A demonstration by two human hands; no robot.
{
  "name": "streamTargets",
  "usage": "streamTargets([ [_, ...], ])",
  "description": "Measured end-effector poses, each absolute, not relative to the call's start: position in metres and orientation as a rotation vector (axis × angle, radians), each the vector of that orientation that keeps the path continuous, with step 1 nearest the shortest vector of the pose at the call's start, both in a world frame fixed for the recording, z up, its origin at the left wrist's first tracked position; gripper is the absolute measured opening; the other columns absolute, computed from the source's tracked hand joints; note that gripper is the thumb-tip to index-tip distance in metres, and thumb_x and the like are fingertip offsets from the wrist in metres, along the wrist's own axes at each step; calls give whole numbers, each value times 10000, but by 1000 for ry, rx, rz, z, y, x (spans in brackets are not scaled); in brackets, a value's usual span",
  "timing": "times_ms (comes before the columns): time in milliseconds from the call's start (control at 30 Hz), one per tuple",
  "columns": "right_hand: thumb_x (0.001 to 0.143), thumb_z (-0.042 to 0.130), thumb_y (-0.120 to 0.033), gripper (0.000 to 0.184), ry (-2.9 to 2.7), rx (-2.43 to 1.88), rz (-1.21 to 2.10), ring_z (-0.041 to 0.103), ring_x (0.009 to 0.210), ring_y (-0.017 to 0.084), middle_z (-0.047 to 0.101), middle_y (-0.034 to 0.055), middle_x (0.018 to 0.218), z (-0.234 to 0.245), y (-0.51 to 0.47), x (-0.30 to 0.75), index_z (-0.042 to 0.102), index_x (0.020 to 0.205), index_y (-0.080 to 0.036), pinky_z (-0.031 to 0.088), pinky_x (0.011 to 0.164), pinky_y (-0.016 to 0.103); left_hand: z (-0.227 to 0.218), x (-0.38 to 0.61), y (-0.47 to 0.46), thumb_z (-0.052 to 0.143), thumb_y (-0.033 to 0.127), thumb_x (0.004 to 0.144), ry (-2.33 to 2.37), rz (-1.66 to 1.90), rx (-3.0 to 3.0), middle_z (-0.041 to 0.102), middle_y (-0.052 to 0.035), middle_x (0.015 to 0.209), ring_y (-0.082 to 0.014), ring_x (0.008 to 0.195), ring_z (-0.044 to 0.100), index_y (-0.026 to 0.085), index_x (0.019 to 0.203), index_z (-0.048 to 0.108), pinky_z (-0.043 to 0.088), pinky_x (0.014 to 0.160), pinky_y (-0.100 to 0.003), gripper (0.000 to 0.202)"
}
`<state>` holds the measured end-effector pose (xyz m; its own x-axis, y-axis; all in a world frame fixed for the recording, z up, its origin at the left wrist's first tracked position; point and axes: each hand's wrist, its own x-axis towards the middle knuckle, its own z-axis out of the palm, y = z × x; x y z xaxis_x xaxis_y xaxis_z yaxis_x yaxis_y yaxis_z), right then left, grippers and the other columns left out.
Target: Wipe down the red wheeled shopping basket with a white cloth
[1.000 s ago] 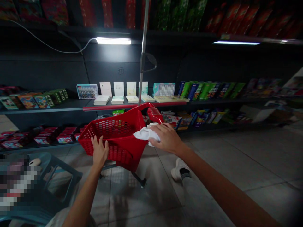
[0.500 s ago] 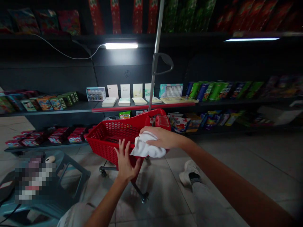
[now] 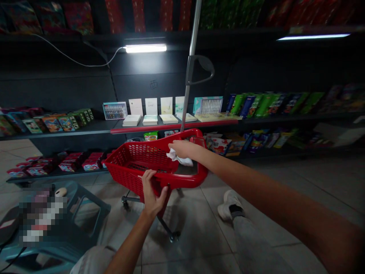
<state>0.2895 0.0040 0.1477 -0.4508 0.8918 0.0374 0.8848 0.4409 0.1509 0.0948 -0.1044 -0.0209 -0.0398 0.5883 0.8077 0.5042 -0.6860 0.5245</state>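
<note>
A small red shopping cart point(image 3: 122, 173) with a perforated basket stands on the tiled floor in front of me. My left hand point(image 3: 152, 194) grips the near side of its basket, fingertips bent over the rim and thumb apart on the outer wall. In my right hand point(image 3: 182, 148) is a crumpled white cloth point(image 3: 182, 160), partly covered by the fingers. That hand is at the inner side of the cart's handle end, over the gap between basket and handle bar. Whether the cloth presses on the red plastic there is hard to tell.
Behind the cart runs a dark shelf point(image 3: 94, 131) with boxes, booklets and snack packs. A grey metal pole point(image 3: 186, 99) rises just behind the cart. A blue-grey plastic stool point(image 3: 94, 213) with things on it stands at left. My shoe point(image 3: 228, 207) is at right.
My right hand has moved away from me with the cloth, from the near rim to the inner handle end. My left fingers, spread before, now bend over the rim.
</note>
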Motion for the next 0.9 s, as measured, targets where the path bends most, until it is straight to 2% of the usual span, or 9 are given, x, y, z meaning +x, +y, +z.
streamTargets([
  [100,843,662,-35,306,2620,1619,231,749,984,280,766,184,1126,155,24,294,744,1126,-119,544,833,318,-22,85,-96,395,503,1036,1244,1883,2044,594,-150,1320,-288,1344,541,205,1329,507,347,1227,-537,432],
  [200,835,674,-38,309,2712,1700,237,729,1000,234,760,147,1138,165,43,314,741,1122,-131,520,856,271,-20,76,-88,378,467,1053,1268,1882,1995,591,-140,1299,-259,1316,547,211,1276,524,378,1205,-482,369],
  [333,868,593,-50,401,2764,2078,331,682,1105,225,706,133,1286,168,56,367,707,1241,-145,508,935,288,-20,68,-80,304,492,1068,1357,1869,2012,574,-135,1279,-248,1303,541,221,1259,507,366,1201,-477,389],
  [433,878,549,-61,398,2651,2309,308,676,1138,254,718,151,1292,158,56,404,722,1231,-125,509,1003,336,-22,67,-78,257,517,1072,1351,1931,2035,565,-135,1264,-255,1283,530,217,1247,501,333,1208,-509,424],
  [500,900,509,-91,401,2623,2415,270,689,1143,256,738,126,1288,148,50,417,733,1229,-147,508,1037,344,-23,68,-77,243,520,1072,1350,1955,2052,564,-144,1265,-265,1279,523,211,1244,503,318,1208,-524,439],
  [600,909,465,-132,413,2678,2568,168,704,1152,247,762,61,1270,135,30,415,753,1197,-199,508,1051,333,-23,69,-78,242,492,1072,1386,1931,2086,566,-162,1280,-281,1296,512,198,1260,509,319,1200,-528,440],
  [767,919,455,-195,424,2888,2724,136,712,1147,281,774,77,1241,121,-35,383,747,1226,-210,527,1028,370,-21,65,-78,214,418,1077,1435,1873,2153,558,-179,1313,-291,1306,505,168,1294,518,363,1171,-518,450],
  [900,908,487,-161,393,3304,2424,68,704,1187,267,757,65,1274,112,-110,341,738,1205,-220,525,1070,386,-23,63,-75,195,401,1078,1447,1828,2154,535,-180,1350,-290,1327,496,155,1334,525,394,1158,-493,485],
])
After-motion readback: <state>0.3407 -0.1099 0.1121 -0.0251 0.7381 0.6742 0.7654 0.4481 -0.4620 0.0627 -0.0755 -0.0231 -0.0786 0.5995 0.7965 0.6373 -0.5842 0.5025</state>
